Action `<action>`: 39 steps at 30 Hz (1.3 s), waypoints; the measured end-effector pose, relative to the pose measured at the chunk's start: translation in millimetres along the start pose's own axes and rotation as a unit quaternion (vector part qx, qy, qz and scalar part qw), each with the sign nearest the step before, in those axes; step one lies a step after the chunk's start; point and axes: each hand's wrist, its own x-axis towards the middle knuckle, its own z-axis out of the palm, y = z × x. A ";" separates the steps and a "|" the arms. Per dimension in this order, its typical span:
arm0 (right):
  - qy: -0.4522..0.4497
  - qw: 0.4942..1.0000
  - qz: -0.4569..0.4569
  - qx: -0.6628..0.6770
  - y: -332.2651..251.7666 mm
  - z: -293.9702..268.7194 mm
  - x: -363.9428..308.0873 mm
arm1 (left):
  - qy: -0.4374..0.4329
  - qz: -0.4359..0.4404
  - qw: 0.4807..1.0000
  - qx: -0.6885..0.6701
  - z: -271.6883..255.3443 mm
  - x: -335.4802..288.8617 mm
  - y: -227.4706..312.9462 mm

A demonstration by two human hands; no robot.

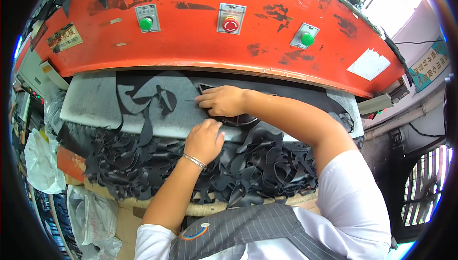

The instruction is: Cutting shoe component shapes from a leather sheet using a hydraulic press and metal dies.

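Note:
On the pale cutting board (90,100) lies a sheet of black leather (305,98). My right hand (223,101) reaches across from the right, fingers bent over a dark-rimmed cutting die (248,120) on the leather. It grips the die, though the palm hides much of it. My left hand (202,140) is at the board's near edge, just below the die, with its thumb apart from the bent fingers. Its fingertips are close to the die's near side; I cannot tell whether they touch. Left of the hands, a cut-out leather remnant (145,98) hangs a strip over the edge.
Behind the board stands a red press beam (191,45) with two green buttons (146,23) and a red stop button (230,24). Black leather scraps (267,164) are heaped along the near side. White plastic bags (43,162) hang at the left.

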 end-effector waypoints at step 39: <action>0.155 0.732 0.656 0.104 -64.7 7.7 -287.1 | -0.010 -0.033 0.999 -0.003 94.0 128.8 -53.8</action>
